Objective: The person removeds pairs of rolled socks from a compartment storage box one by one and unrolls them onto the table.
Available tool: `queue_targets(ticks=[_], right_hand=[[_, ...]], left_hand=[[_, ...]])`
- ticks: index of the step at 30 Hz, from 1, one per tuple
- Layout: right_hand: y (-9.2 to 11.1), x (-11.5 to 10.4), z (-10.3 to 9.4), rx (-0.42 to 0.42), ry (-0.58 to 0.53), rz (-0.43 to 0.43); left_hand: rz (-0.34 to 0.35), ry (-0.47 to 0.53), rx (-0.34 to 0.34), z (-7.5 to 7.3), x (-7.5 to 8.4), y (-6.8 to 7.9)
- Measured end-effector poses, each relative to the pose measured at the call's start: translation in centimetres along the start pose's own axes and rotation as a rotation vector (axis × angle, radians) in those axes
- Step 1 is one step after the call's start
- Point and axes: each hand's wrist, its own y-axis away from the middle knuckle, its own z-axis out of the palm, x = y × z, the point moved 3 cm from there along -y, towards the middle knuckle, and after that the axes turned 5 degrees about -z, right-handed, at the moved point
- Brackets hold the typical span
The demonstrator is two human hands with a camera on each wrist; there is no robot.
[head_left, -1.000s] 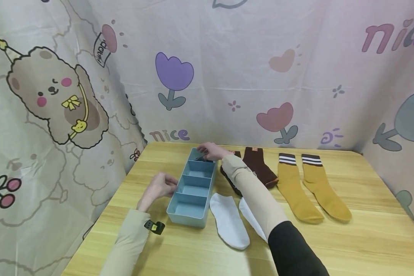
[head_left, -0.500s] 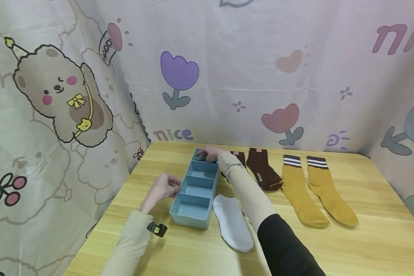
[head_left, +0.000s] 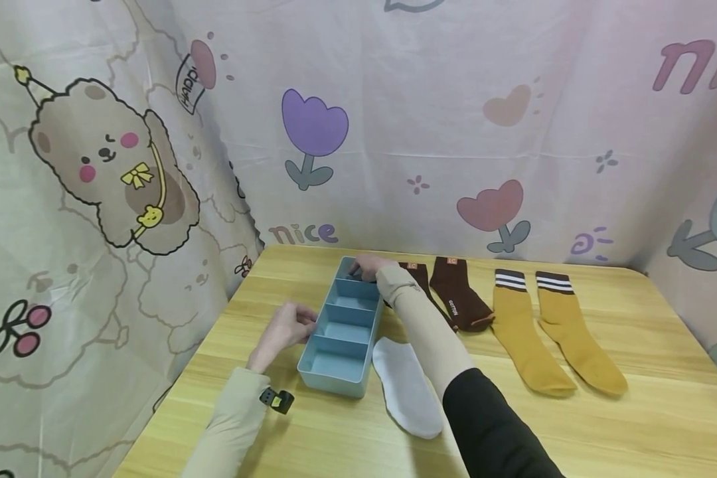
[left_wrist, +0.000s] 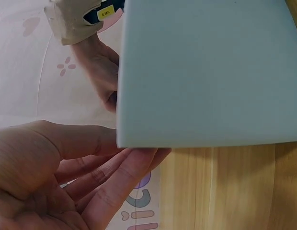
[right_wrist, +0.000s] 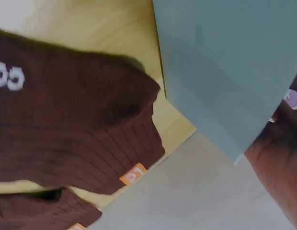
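Note:
A blue-grey storage box (head_left: 334, 383) with a row of compartments stands on the table. My left hand (head_left: 285, 330) is at its left side; in the left wrist view, thumb and fingertips (left_wrist: 134, 158) pinch the edge of the box (left_wrist: 211, 72). My right hand (head_left: 370, 265) reaches into the farthest compartment, over a small dark bundle (head_left: 352, 276), mostly hidden. From the right wrist, the box wall (right_wrist: 225, 62) covers its fingers, so I cannot tell whether they grip the bundle. The nearer compartments hold nothing.
Right of the box lie two dark brown socks (head_left: 457, 292), partly behind the right arm, and a white ankle sock (head_left: 407, 392). Two mustard socks (head_left: 526, 338) with striped cuffs lie farther right. A patterned cloth (head_left: 394, 133) hangs behind the table.
My right hand has lowered into the farthest compartment with the dark bundle. The left hand keeps its place at the box. The head view has shifted slightly; the right arm now covers the second white sock.

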Motion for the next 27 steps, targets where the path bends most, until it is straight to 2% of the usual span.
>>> queue_targets(ticks=[4,7,11,15,18,21,23,27], right_hand=[[0.5,0.1,0.1,0.049,-0.004,-0.056],[1.2,0.2,-0.1,0.127,-0.037,-0.113],[2.7,0.5,-0.6,0.319,-0.151,-0.183],[4.8,0.9,-1.0,0.512,-0.35,-0.224],[6.9,0.9,-1.2,0.618,-0.499,-0.254],[9.5,1.0,-1.4,0.679,-0.615,-0.303],[11.7,1.0,-1.4,0.694,-0.638,-0.327],[16.7,1.6,-0.8,0.692,-0.582,-0.339]], left_hand=[[-0.001,-0.008,-0.006,0.1,-0.1,0.0],[-0.013,-0.01,0.001,0.2,-0.2,0.1],[-0.009,-0.012,0.02,0.1,-0.2,0.0],[0.019,-0.006,0.04,0.1,-0.2,-0.2],[0.037,-0.003,0.056,0.0,-0.2,-0.4],[0.049,-0.01,0.057,-0.1,-0.1,-0.8],[0.051,-0.019,0.052,-0.2,-0.2,-1.0],[0.043,-0.033,0.048,-0.4,-0.6,-1.5]])
